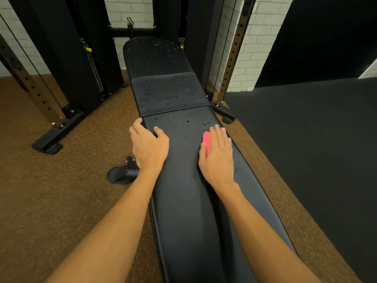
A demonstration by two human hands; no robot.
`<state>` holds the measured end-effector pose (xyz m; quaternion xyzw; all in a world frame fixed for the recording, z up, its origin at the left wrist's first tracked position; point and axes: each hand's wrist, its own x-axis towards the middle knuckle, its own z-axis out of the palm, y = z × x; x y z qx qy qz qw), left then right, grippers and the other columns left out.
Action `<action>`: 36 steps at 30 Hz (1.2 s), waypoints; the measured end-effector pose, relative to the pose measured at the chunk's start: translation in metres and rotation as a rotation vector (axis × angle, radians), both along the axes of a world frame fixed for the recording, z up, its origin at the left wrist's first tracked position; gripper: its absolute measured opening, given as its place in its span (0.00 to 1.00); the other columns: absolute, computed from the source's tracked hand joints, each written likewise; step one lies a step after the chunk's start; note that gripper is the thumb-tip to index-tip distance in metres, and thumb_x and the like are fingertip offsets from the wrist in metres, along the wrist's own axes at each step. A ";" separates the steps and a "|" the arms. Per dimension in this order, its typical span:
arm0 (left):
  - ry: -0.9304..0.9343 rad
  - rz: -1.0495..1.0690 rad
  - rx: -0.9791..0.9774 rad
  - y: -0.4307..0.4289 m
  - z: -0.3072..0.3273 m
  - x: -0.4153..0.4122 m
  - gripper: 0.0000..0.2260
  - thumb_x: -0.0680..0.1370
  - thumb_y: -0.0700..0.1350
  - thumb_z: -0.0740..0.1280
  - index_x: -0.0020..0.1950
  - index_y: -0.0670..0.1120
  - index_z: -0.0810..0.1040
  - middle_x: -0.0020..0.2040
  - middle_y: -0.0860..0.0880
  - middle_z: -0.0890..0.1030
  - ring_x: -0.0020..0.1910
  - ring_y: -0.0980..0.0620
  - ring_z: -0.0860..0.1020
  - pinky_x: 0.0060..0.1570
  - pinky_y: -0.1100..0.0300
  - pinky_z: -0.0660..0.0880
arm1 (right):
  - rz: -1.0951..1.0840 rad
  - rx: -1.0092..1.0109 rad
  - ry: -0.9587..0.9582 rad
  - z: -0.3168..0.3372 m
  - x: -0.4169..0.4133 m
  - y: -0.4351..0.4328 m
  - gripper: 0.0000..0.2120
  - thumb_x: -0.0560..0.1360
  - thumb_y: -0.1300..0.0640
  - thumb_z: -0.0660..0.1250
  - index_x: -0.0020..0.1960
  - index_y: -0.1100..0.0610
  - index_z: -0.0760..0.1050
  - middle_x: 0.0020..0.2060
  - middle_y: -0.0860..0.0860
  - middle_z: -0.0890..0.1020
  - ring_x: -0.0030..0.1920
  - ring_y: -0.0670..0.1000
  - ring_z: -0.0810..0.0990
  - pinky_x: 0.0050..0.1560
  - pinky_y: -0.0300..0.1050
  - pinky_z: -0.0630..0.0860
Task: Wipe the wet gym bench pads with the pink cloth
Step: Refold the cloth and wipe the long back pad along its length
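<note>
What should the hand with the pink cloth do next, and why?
Probably slide the right hand, pressing the pink cloth flat, forward and left across the long pad: droplets bead just ahead of it, while the surface nearer the camera looks dry. The left hand grips the pad's edge.

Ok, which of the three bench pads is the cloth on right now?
The nearest, longest pad, where the right hand presses the pink cloth. The middle pad and far pad lie beyond it, dotted with droplets.

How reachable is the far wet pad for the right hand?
Probably yes, with a lean. The right hand presses the pink cloth on the near pad; only droplets lie between it and the far pad.
</note>
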<state>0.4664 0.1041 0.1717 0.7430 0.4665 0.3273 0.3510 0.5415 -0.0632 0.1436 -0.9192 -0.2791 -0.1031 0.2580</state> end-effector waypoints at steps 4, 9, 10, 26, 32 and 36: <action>-0.028 -0.010 -0.001 0.001 -0.001 -0.002 0.24 0.84 0.52 0.64 0.78 0.47 0.64 0.75 0.47 0.69 0.69 0.43 0.75 0.61 0.51 0.70 | 0.024 -0.003 -0.009 0.010 -0.001 0.037 0.28 0.88 0.51 0.54 0.86 0.61 0.57 0.85 0.57 0.60 0.86 0.57 0.52 0.86 0.61 0.50; -0.043 -0.010 -0.001 0.001 -0.002 -0.004 0.24 0.84 0.52 0.65 0.78 0.48 0.65 0.74 0.48 0.70 0.69 0.44 0.75 0.62 0.52 0.69 | 0.296 -0.049 -0.077 0.002 -0.003 0.008 0.27 0.89 0.50 0.54 0.85 0.58 0.61 0.85 0.52 0.62 0.86 0.52 0.53 0.86 0.55 0.50; -0.044 -0.009 -0.001 0.001 -0.001 -0.003 0.24 0.84 0.51 0.65 0.78 0.48 0.65 0.74 0.47 0.70 0.69 0.44 0.75 0.63 0.51 0.69 | 0.232 -0.031 -0.067 0.001 0.001 0.005 0.27 0.89 0.50 0.54 0.85 0.58 0.61 0.85 0.53 0.62 0.86 0.52 0.53 0.86 0.55 0.51; -0.023 -0.004 0.003 0.002 -0.001 -0.002 0.23 0.83 0.52 0.65 0.76 0.48 0.65 0.73 0.46 0.71 0.68 0.43 0.75 0.63 0.46 0.72 | 0.086 -0.001 -0.019 0.013 0.003 0.040 0.27 0.88 0.52 0.55 0.85 0.60 0.59 0.85 0.55 0.60 0.86 0.55 0.52 0.86 0.60 0.51; 0.023 -0.007 0.028 0.003 0.000 0.001 0.23 0.83 0.51 0.64 0.76 0.46 0.65 0.73 0.45 0.70 0.68 0.42 0.75 0.61 0.47 0.72 | 0.399 -0.065 -0.086 0.005 -0.003 0.001 0.27 0.89 0.48 0.55 0.86 0.55 0.60 0.85 0.49 0.61 0.86 0.48 0.51 0.86 0.53 0.50; 0.105 0.028 0.022 -0.001 0.004 0.009 0.26 0.84 0.53 0.61 0.79 0.44 0.61 0.74 0.44 0.69 0.69 0.42 0.75 0.64 0.43 0.73 | 0.095 0.016 0.012 0.005 0.025 -0.019 0.27 0.89 0.49 0.55 0.86 0.57 0.58 0.86 0.51 0.59 0.87 0.51 0.51 0.86 0.53 0.49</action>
